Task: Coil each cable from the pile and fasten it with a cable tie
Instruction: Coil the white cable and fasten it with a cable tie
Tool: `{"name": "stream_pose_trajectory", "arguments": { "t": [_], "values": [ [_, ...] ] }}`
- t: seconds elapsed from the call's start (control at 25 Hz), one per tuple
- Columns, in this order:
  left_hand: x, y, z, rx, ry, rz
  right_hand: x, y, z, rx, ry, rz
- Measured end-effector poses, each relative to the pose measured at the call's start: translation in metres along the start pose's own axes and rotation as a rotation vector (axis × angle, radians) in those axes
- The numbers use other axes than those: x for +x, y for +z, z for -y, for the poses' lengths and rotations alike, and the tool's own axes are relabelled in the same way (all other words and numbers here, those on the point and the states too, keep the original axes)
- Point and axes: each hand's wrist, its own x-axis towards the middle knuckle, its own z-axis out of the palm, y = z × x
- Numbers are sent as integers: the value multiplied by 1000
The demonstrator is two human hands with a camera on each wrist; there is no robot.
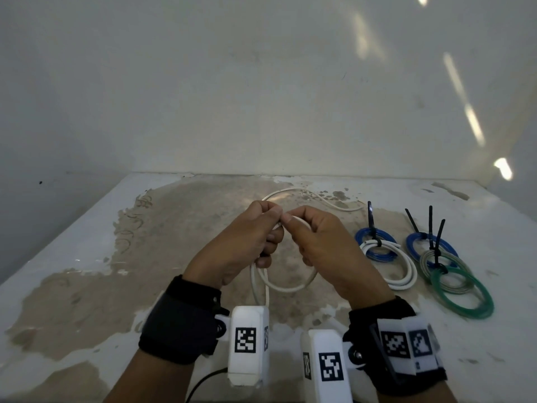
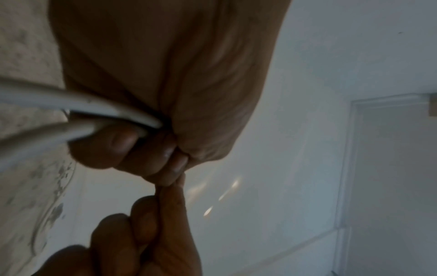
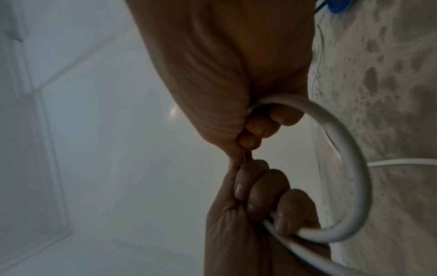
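**Both hands on a white loop above the worn table**

Above the table's middle, the left hand and the right hand meet thumb to thumb, each curled round the white cable. From the right wrist view the cable arcs as a half ring between the two fists, the fingers of the right hand wrapped over one end of the arc and the left hand's fingers closed over the other. The left wrist view shows two strands running side by side into the left fist. A loop hangs below the hands toward 6 o'clock, and a loose tail trails over the surface toward 1 o'clock.

At 3 o'clock from the hands, well apart, lie finished coils, each bound with a black cable tie: a blue coil overlapping a white coil, then a second blue coil, a grey coil and a green coil, overlapping in a row.
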Motion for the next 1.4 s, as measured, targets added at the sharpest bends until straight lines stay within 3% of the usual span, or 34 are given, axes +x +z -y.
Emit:
{"name": "stream_pose_trajectory", "arguments": {
  "t": [0.12, 0.24, 0.36, 0.56, 0.72, 0.88, 1.0, 1.16, 1.32, 1.4],
  "values": [
    [-3, 1, -1, -87, 5, 31, 5, -7, 5, 24, -15, -73],
    [-8, -4, -2, -212, 0, 83, 4, -12, 11, 40, 4, -16],
    [-11, -8, -6, -132, 46, 68, 2, -13, 15, -11, -1, 10],
    [-7, -8, -7, 151, 119, -94, 4, -10, 15, 17, 39, -12],
    [-3, -7, -2, 164, 134, -111, 6, -12, 17, -30, 61, 95],
    [1, -6, -2, 156, 131, -125, 13, -11, 14, 5, 73, 17],
    [5, -4, -3, 9, 19, -67, 17, -10, 12, 65, 90, -33],
    [7, -4, -10, -355, -107, 60, 22, -9, 10, 172, 133, -31],
    [21, -6, -17, -626, 48, -98, 19, -7, 12, 147, 177, -95],
    [28, -7, -20, -728, 189, -200, 11, -9, 13, 14, 277, -16]
  ]
}}
